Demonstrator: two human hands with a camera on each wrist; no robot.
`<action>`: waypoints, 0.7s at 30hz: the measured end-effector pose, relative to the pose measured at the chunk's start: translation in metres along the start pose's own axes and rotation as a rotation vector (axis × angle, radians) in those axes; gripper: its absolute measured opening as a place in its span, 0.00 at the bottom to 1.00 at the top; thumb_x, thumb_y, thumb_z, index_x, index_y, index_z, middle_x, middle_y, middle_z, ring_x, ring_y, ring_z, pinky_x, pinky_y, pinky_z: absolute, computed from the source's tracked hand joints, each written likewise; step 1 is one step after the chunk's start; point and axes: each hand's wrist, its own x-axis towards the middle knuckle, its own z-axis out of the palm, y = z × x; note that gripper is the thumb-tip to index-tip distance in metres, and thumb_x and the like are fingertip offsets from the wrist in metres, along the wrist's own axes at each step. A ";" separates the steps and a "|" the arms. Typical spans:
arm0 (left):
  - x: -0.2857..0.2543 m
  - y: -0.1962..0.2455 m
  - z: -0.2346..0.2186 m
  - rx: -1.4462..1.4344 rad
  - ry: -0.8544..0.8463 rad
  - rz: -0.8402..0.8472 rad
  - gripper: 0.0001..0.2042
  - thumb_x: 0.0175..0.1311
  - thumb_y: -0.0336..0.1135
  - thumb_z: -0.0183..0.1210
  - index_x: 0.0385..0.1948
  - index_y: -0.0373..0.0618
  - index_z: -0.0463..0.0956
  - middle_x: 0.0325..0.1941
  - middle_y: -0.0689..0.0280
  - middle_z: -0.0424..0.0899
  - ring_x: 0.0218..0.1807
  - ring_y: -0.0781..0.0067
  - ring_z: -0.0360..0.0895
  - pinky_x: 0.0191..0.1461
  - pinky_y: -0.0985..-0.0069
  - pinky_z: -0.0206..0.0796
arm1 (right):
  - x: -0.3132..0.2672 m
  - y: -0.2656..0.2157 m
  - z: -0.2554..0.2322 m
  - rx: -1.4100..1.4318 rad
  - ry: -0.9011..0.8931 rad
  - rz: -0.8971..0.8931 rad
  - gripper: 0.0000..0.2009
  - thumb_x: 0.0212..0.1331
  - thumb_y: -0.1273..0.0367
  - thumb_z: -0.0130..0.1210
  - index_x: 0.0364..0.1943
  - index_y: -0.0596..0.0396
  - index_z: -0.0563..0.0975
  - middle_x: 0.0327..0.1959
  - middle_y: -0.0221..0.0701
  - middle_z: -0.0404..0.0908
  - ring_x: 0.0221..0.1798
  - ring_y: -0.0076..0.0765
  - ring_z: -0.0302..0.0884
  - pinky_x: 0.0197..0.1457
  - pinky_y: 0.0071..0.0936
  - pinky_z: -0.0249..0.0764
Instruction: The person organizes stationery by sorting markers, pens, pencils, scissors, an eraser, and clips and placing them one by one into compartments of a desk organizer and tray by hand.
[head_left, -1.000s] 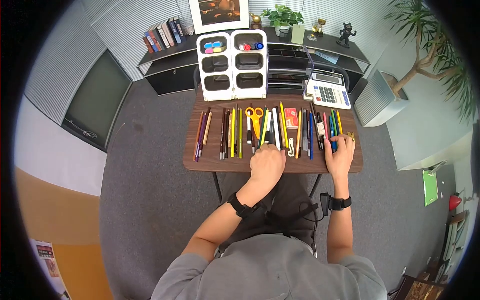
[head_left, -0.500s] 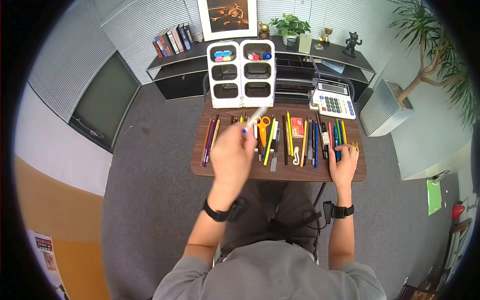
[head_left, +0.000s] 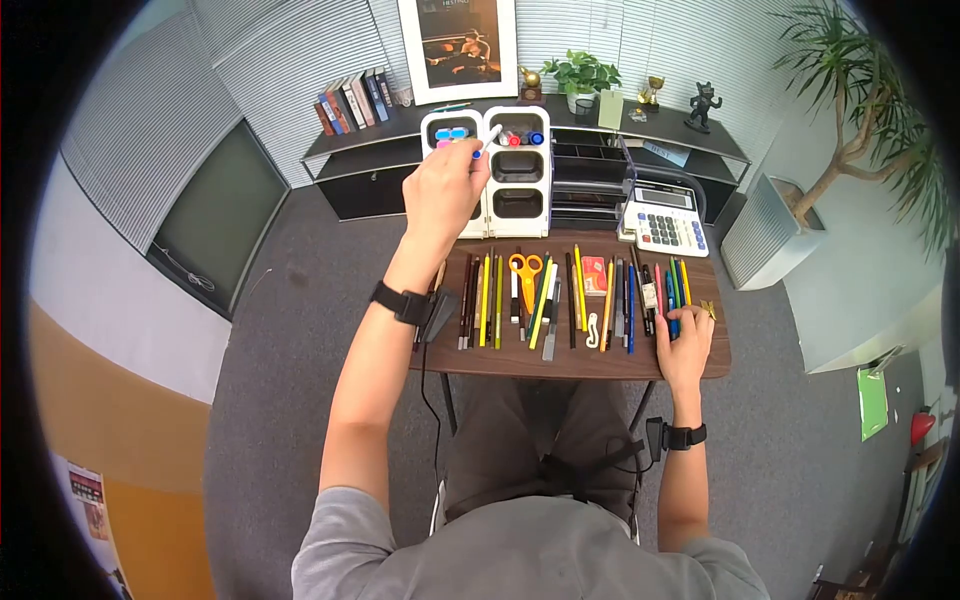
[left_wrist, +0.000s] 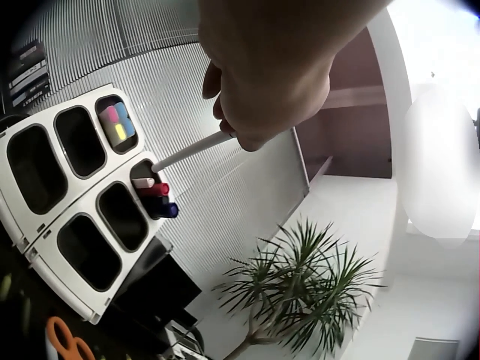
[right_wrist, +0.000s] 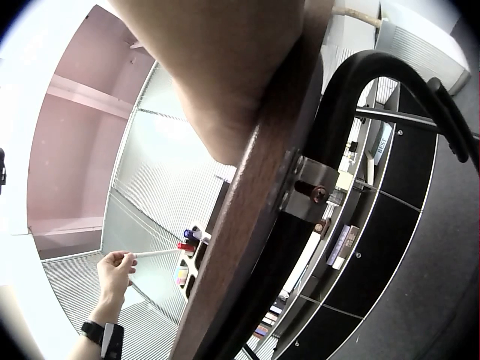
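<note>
The right hand rested at the near right of the table, fingers spread over coloured pens. Farther out, the left hand pinched the white marker near its blue end. The marker's far tip was at the upper right compartment of the white organizer; contact could not be confirmed. Correct insertion, as judged, required aligning the marker with the opening, clearing the red cap and blue cap, then releasing only after seating.

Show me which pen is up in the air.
The white pen, held in the left hand; the red pen and blue pen sit in the organizer.
</note>
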 end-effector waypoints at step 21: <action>0.033 -0.013 0.057 0.161 -0.549 0.076 0.07 0.63 0.36 0.62 0.34 0.41 0.80 0.36 0.56 0.85 0.41 0.54 0.85 0.43 0.59 0.77 | -0.001 0.002 0.000 0.006 -0.003 0.012 0.11 0.57 0.66 0.66 0.37 0.55 0.77 0.44 0.39 0.75 0.50 0.50 0.71 0.55 0.43 0.67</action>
